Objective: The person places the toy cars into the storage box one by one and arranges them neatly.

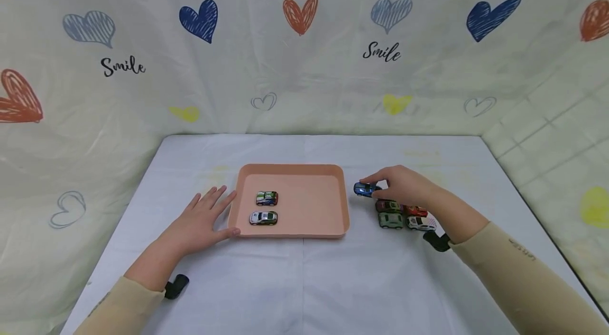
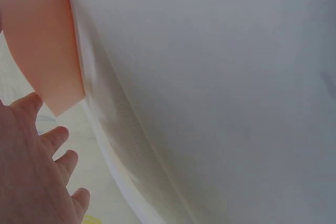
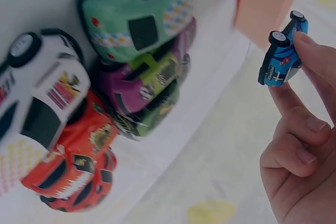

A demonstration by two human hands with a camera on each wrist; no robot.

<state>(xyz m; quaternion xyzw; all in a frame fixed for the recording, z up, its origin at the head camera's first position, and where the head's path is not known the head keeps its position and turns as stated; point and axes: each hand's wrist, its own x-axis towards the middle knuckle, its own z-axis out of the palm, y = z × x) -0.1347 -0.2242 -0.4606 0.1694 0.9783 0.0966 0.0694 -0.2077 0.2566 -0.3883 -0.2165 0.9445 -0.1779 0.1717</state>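
My right hand [image 1: 404,184] pinches a blue toy car [image 3: 286,51] between thumb and fingers, to the right of the pink tray [image 1: 304,168]. Close below that hand sits a cluster of toy cars: a light green one [image 1: 391,221], a purple and green one [image 3: 144,85], a red one [image 3: 79,156] and a white one [image 1: 421,223]. My left hand [image 1: 197,224] lies spread at the tray's left side, thumb at its near left corner. Inside the tray, toward the left, a multicoloured toy car [image 1: 267,198] stands behind a silver toy car [image 1: 263,217].
A white cloth covers the table [image 1: 304,282]. Behind it hangs a pale sheet [image 1: 333,76] printed with hearts and "Smile". Dark wrist-camera pieces show at the left wrist [image 1: 177,286] and right wrist [image 1: 436,241].
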